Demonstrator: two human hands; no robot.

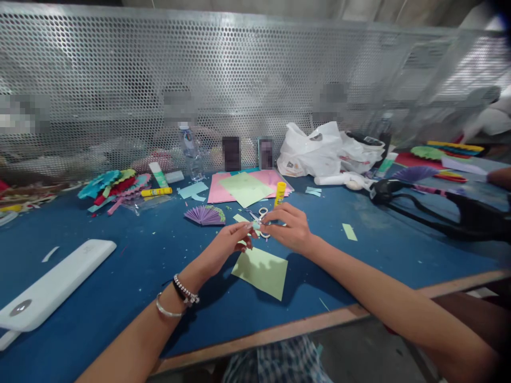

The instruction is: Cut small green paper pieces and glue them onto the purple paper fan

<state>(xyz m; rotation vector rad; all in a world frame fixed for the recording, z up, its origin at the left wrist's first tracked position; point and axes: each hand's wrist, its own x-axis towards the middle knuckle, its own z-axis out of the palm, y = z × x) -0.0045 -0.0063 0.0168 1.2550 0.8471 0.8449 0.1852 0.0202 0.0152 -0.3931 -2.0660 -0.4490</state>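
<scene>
Both my hands meet over the table in the middle of the head view. My left hand (228, 240) pinches a small light-blue paper piece (256, 226), and the fingertips of my right hand (290, 230) close on it from the other side. Beneath my hands lies a pale green paper sheet (263, 272). Just behind the fingers are scissors (262, 211), partly hidden, beside green paper scraps. A yellow glue stick (280, 192) stands upright beyond my right hand. Left of the scissors rests a pleated purple paper fan (204, 215).
Pink and green sheets (249, 187) lie behind. Colourful paper pieces (114, 187), a lying glue stick (156, 192) and a water bottle (192, 154) are back left. A white elongated device (59, 284) lies left. White plastic bags (313, 149) and a black strap (423, 213) are right.
</scene>
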